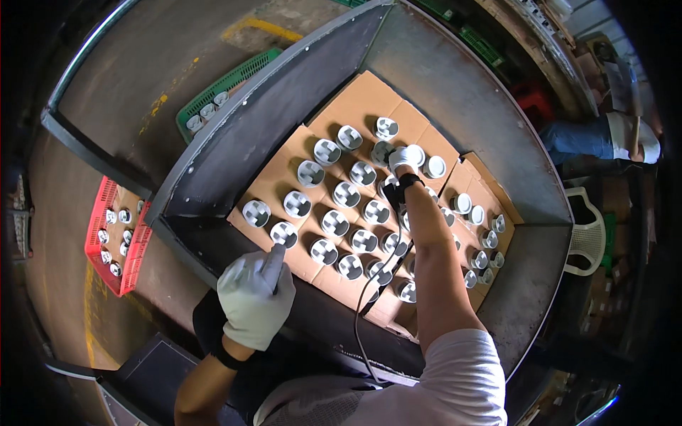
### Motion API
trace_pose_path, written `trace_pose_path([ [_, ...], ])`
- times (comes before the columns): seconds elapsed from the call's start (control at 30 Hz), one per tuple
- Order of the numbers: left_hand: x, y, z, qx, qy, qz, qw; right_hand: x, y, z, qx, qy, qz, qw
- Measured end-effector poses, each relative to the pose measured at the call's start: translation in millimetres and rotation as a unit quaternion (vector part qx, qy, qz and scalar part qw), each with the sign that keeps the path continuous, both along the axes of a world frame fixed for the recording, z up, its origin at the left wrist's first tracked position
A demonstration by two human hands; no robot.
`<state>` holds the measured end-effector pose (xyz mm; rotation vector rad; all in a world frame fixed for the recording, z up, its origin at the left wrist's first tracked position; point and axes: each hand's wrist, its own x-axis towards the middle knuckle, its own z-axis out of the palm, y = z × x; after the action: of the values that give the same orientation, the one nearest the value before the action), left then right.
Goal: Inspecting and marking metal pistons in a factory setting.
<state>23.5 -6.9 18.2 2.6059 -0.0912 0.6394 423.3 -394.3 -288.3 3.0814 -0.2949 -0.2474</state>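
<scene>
Silvery round pistons (346, 194) stand in rough rows on brown cardboard (355, 106) inside a large dark metal bin. My right hand (403, 157), in a white glove, reaches into the far middle of the rows. Its fingers close at the edge of a shaded piston (381, 153); my hand partly hides them. My left hand (256, 295), also in a white glove, is closed above the bin's near left edge. A greyish, narrow shape sticks out of it toward the nearest left piston (284, 234); whether this is a finger or a held thing is unclear.
The bin's metal walls (455, 78) rise around the cardboard. A black cable (356, 312) runs from my right wrist band toward my body. On the floor at left are a red crate (91, 234) and a green crate (206, 89), both with pistons. A white chair (586, 231) and a person (604, 138) are at right.
</scene>
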Motion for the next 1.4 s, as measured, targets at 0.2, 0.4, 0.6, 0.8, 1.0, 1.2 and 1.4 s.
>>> trace_pose_path([
  [0.2,-11.3,17.7,10.9,0.037,0.137,0.053,0.988,-53.7,149.7,17.3,0.010,0.145,0.160,0.976],
  [0.4,-4.9,13.4,7.9,0.032,0.117,0.027,0.992,-54.0,146.6,101.4,-0.054,0.029,0.196,0.979],
  [0.6,-4.5,13.0,5.9,0.016,0.152,0.025,0.988,-20.0,158.7,70.0,0.391,-0.023,-0.014,0.920],
  [0.8,-1.8,16.1,2.6,0.006,0.140,0.024,0.990,-0.8,157.8,38.1,0.613,-0.056,-0.088,0.783],
  [1.0,-5.8,15.9,8.4,0.017,0.127,0.033,0.991,-30.9,150.3,85.5,0.739,0.029,-0.066,0.670],
  [1.2,-12.7,15.5,-3.3,0.058,0.095,0.045,0.993,-134.6,148.8,174.0,-0.103,-0.150,0.529,0.829],
  [1.4,-23.1,16.0,-7.5,0.091,0.020,0.047,0.995,-207.6,120.6,204.4,0.254,-0.050,0.402,0.878],
])
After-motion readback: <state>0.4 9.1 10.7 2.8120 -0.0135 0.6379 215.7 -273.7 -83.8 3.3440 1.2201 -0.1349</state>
